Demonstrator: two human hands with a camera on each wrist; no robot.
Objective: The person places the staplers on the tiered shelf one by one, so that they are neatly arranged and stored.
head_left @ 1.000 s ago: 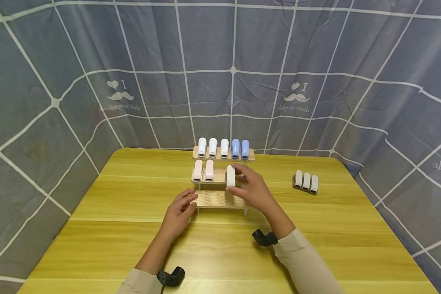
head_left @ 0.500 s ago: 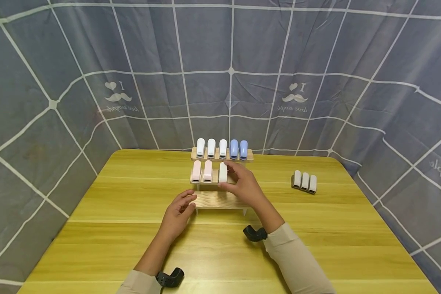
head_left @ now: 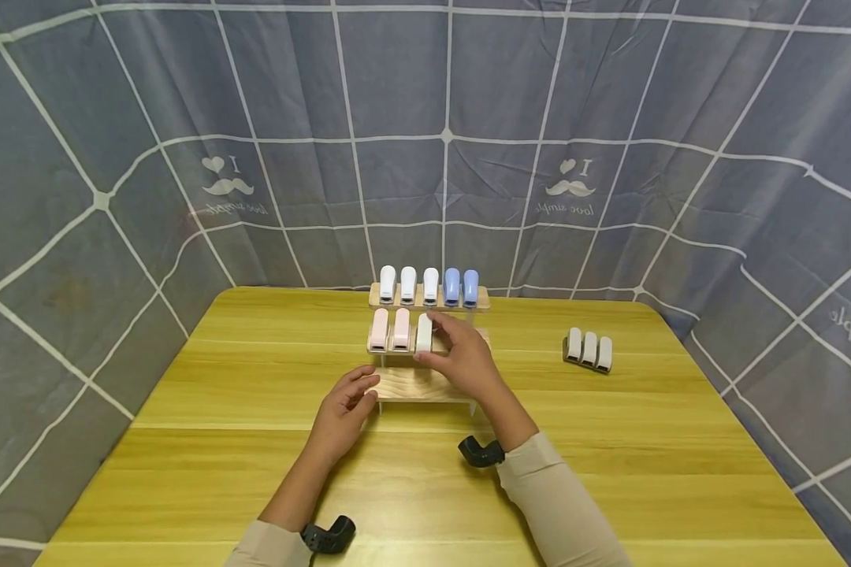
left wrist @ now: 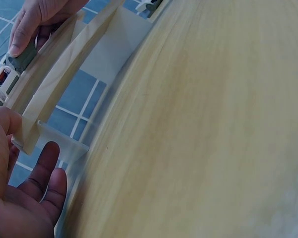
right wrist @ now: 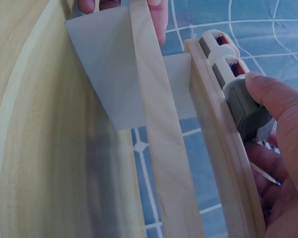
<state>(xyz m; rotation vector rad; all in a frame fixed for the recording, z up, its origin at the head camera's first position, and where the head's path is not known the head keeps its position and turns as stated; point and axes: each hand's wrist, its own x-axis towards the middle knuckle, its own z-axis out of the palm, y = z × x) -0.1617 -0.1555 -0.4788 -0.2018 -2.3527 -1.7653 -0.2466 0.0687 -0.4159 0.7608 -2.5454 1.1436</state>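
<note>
My right hand [head_left: 464,362] pinches a small white stapler [head_left: 423,334] with a grey base, thumb at its front and fingers at its back. It sits on the middle shelf [right wrist: 223,134] of a wooden tiered stand, close beside two pink staplers [head_left: 400,329]. In the right wrist view the stapler's grey underside [right wrist: 246,111] shows under the thumb. My left hand [head_left: 342,409] rests with relaxed, spread fingers at the left end of the lowest shelf [head_left: 425,386]. In the left wrist view one finger lies at the shelf's corner, and two others hang apart from it.
On the top shelf [head_left: 417,302] stand three white staplers [head_left: 408,285] and two blue staplers [head_left: 461,287]. Three more white-and-grey staplers [head_left: 589,350] stand in a row on the table at the right. A grey checked curtain [head_left: 397,181] hangs behind the wooden table [head_left: 220,441].
My right hand has carried the white stapler left and down onto the middle shelf, up close to the pink staplers. The left hand has stayed at the stand's end.
</note>
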